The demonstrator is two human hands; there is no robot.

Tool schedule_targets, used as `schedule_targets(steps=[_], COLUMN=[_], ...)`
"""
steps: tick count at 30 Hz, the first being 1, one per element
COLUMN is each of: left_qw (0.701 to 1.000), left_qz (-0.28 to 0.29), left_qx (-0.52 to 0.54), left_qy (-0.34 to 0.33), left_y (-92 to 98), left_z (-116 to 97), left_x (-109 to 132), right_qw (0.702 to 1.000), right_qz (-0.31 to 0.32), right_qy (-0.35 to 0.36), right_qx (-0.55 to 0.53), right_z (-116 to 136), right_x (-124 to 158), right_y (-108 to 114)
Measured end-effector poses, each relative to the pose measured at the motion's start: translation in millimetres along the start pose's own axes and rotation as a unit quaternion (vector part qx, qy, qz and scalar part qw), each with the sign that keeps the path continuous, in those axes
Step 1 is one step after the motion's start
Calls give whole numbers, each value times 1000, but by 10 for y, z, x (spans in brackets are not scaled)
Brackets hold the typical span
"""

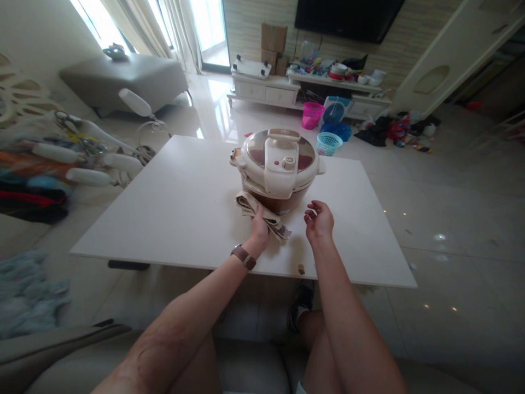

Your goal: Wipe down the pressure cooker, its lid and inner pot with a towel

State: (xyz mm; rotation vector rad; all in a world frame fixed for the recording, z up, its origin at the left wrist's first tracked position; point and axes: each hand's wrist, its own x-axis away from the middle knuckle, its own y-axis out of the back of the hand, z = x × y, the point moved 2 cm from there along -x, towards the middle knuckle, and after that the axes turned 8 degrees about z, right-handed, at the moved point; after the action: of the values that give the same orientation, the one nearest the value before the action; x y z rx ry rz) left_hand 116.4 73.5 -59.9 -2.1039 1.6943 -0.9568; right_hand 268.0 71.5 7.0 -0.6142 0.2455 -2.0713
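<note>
A white and brown electric pressure cooker [283, 169] stands upright on the white table [184, 208], its lid on. My left hand [259, 230], with a watch on the wrist, grips a folded beige cloth [248, 203] in front of the cooker's lower left side. Whether the cloth touches the cooker, I cannot tell. To the right of the cloth, my right hand [320, 221] is raised near the cooker's front right, apart from it. Its fingers are loosely curled and spaced, with nothing between them. A small brownish thing [301, 269] lies at the table's near edge.
Beyond the table, a low white cabinet [283, 94] carries boxes and dishes. On the floor there are a pink basket [312, 115], a light blue basket [328, 143] and dark bags. A lamp with white shades [88, 176] stands left of the table.
</note>
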Motion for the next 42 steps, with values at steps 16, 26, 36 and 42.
schedule_targets(steps=[16,26,36,42], left_qw=[976,975,977,977], left_qz=[-64,-59,-45,-43], left_qx=[-155,-162,-163,-169], left_qy=[-140,-141,-129,-122], left_y=[154,199,284,281], left_z=[-451,-486,-427,-440], left_x=[-226,-231,-262,-256], right_qw=[996,995,994,994], right_qz=[81,85,90,88], right_qy=[-35,-42,-45,-43], right_qx=[28,36,39,41], right_z=[7,-49,-102,-88], right_x=[80,63,79,68], right_y=[-101,-134,-160,-151])
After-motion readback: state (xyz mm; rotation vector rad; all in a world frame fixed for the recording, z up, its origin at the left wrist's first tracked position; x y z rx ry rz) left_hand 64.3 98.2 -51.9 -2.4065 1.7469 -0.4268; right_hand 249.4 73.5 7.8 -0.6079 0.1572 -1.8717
